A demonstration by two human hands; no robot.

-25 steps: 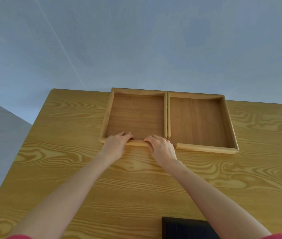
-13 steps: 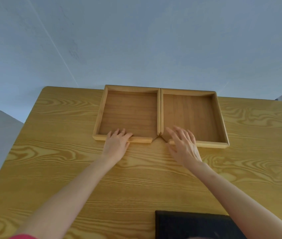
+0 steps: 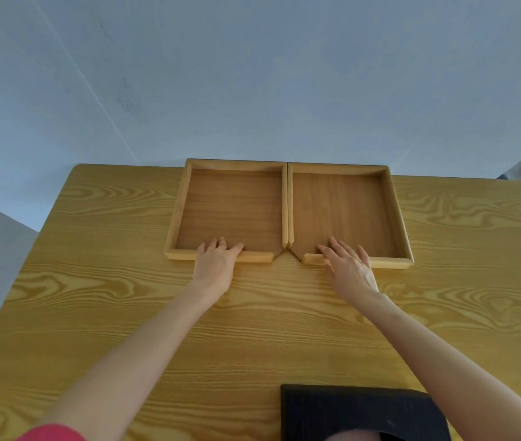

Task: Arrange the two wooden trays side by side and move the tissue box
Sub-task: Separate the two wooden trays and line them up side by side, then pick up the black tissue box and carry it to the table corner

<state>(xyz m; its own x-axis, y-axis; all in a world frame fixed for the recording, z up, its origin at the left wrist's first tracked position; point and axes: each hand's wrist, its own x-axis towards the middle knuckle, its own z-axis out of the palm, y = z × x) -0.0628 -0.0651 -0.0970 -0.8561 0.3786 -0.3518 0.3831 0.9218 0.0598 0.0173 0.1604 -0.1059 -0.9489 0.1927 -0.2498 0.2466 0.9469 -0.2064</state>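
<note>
Two shallow wooden trays, left tray (image 3: 186,198) and right tray (image 3: 391,198), sit side by side with inner walls touching at the far edge of the tabletop (image 3: 93,297). The left hand (image 3: 216,268) and right hand (image 3: 350,270) lie flat, fingers spread, over each tray's near rim, holding nothing.

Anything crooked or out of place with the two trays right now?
Nothing stands out. The left tray and right tray sit flush side by side at the table's far edge, inner walls touching. The left hand and right hand rest flat on the near rims. Both trays are empty.
</note>
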